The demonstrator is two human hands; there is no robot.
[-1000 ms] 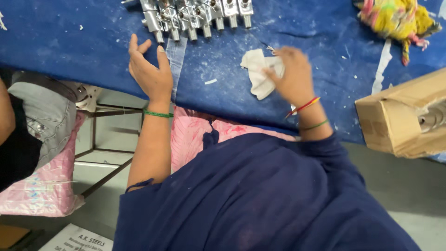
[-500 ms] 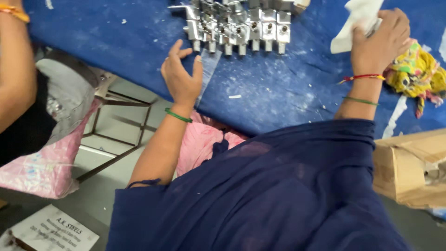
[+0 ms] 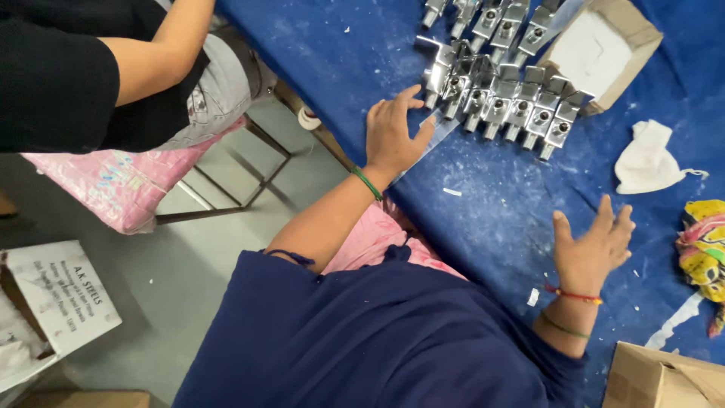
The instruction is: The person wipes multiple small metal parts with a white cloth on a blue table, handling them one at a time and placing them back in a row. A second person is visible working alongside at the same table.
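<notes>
A wide worktable covered in dusty blue cloth (image 3: pixel 498 219) fills most of the view, speckled with white flecks. On it, near the far side, lies a double row of shiny chrome-plated metal fittings (image 3: pixel 498 91), laid side by side in neat lines; a second line sits above it, next to an open brown cardboard box lined with white paper (image 3: pixel 604 49). Another brown carton corner (image 3: pixel 664 378) shows at the near right edge. A crumpled white cotton rag (image 3: pixel 646 159) lies loose on the cloth, well apart from both hands, and a multicoloured yellow-pink rag (image 3: pixel 706 253) lies at the right edge.

The left hand (image 3: pixel 394 136) rests flat, fingers spread, holding nothing, just beside the nearest fittings. The right hand (image 3: pixel 593 245) is open and empty on bare cloth.

Judging by the tidy rows, many fittings look handled and arranged; whether more remain cannot be told.

A neighbouring person's arm in a black sleeve (image 3: pixel 113 68) reaches in at the upper left.
</notes>
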